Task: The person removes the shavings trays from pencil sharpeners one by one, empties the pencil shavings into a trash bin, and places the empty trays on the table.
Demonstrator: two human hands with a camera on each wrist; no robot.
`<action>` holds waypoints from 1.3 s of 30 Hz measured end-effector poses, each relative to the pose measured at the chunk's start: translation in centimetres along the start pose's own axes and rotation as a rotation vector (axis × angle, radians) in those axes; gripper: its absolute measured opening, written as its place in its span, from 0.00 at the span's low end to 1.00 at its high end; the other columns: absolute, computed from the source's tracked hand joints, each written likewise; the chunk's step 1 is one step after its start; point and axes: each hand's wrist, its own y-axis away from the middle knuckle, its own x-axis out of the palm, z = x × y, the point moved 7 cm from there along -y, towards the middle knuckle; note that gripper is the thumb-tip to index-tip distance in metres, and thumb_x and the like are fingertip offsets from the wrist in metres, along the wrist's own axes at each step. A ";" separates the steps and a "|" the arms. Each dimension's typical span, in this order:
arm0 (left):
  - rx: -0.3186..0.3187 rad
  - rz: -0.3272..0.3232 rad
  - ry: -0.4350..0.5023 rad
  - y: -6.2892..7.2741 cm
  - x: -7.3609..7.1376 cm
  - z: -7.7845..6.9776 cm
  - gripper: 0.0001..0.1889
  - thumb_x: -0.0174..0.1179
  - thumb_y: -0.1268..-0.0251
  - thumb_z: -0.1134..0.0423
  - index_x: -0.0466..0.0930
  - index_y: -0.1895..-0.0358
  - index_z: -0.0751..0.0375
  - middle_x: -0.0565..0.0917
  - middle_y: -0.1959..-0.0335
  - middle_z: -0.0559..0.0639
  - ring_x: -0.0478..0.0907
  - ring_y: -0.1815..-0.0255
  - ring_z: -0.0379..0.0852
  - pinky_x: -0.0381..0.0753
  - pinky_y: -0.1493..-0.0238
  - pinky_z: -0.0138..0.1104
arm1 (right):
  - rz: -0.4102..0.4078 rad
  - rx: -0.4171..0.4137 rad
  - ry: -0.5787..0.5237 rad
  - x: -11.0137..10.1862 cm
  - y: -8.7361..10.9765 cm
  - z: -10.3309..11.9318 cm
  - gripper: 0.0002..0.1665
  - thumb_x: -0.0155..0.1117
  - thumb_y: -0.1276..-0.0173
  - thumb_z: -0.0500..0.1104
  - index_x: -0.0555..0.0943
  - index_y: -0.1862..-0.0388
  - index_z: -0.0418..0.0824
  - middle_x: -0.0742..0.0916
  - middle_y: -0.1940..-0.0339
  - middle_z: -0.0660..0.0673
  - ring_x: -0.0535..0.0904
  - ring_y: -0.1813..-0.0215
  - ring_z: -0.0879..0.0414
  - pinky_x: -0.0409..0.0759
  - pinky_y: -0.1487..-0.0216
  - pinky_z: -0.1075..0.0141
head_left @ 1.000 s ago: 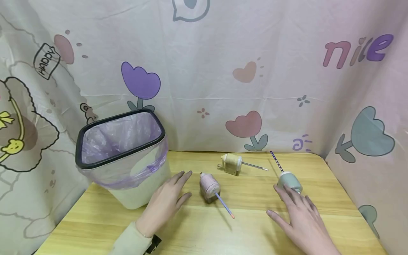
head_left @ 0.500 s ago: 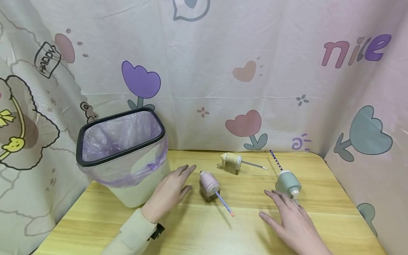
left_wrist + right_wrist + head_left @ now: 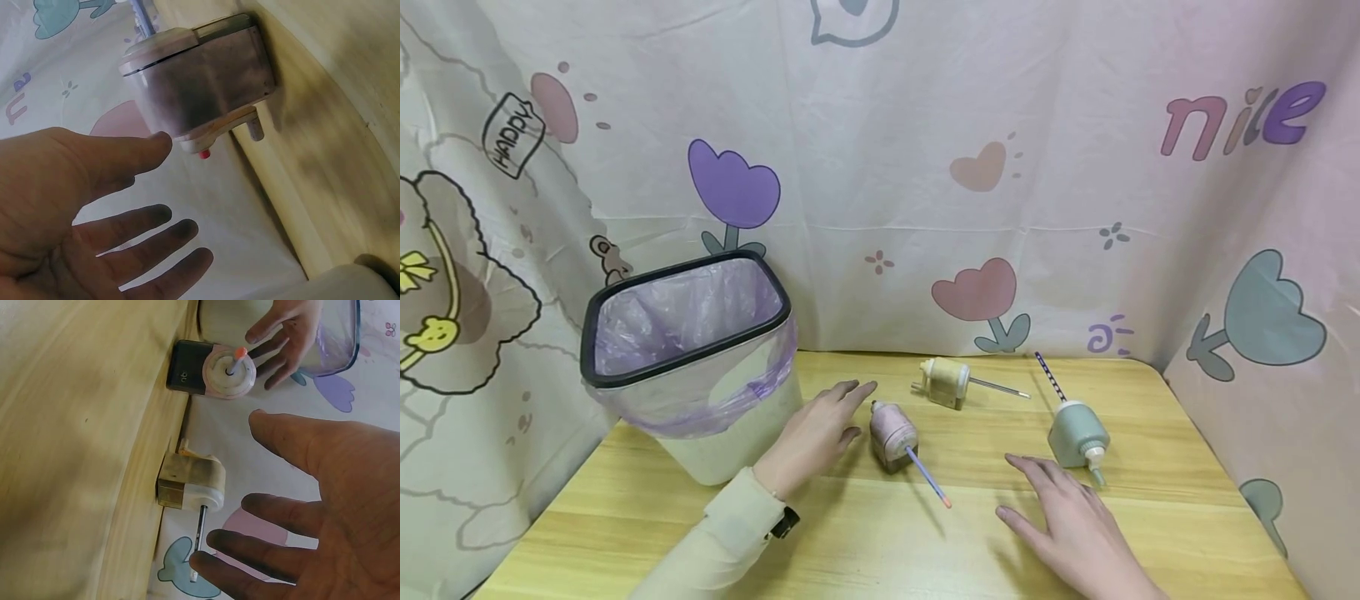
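A pink crank pencil sharpener stands on the table with a blue pencil sticking out toward me. My left hand hovers just left of it, fingers spread; in the left wrist view the thumb overlaps the sharpener's near edge by its crank. Farther back sits a yellow sharpener with a grey pencil pointing right. To the right is a green sharpener, a dark striped pencil in its back end. My right hand, fingers extended and holding nothing, is over the table in front of it.
A white trash bin lined with a purple bag stands at the left, its black rim above hand height. A patterned curtain hangs behind and on both sides of the wooden table. A dark watch is on my left wrist.
My left hand has shifted right and slightly forward, closer to the pink sharpener. The right hand has drawn back and left, away from the green sharpener, which now shows fully. The sharpeners stay put.
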 end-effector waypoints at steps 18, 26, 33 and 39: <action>0.098 0.082 0.007 -1.4 2.4 -0.9 0.38 0.76 0.44 0.74 0.76 0.26 0.57 0.81 0.32 0.68 0.87 0.43 0.69 0.90 0.47 0.56 | 0.070 -0.015 -0.009 1.1 0.2 0.3 0.37 0.75 0.31 0.64 0.80 0.28 0.51 0.87 0.35 0.46 0.86 0.37 0.39 0.84 0.41 0.34; 0.119 0.195 0.026 -1.6 3.5 -1.2 0.42 0.76 0.45 0.74 0.75 0.24 0.53 0.78 0.27 0.67 0.83 0.35 0.70 0.87 0.39 0.60 | 0.080 -0.009 -0.001 1.4 0.2 0.3 0.37 0.75 0.31 0.64 0.80 0.28 0.52 0.87 0.35 0.46 0.86 0.37 0.39 0.85 0.43 0.35; 0.118 0.210 0.008 -1.7 3.8 -1.4 0.41 0.77 0.43 0.72 0.76 0.24 0.50 0.78 0.26 0.64 0.83 0.34 0.70 0.88 0.43 0.61 | 0.095 0.001 -0.005 1.4 0.1 0.2 0.38 0.74 0.31 0.65 0.79 0.27 0.52 0.87 0.35 0.46 0.85 0.37 0.40 0.85 0.43 0.35; 0.122 0.214 0.011 -1.6 4.0 -1.3 0.39 0.77 0.41 0.69 0.76 0.24 0.50 0.80 0.28 0.64 0.83 0.34 0.68 0.88 0.44 0.60 | 0.115 0.011 -0.026 1.3 0.0 -0.1 0.39 0.73 0.31 0.67 0.79 0.27 0.52 0.87 0.34 0.45 0.85 0.36 0.40 0.86 0.44 0.35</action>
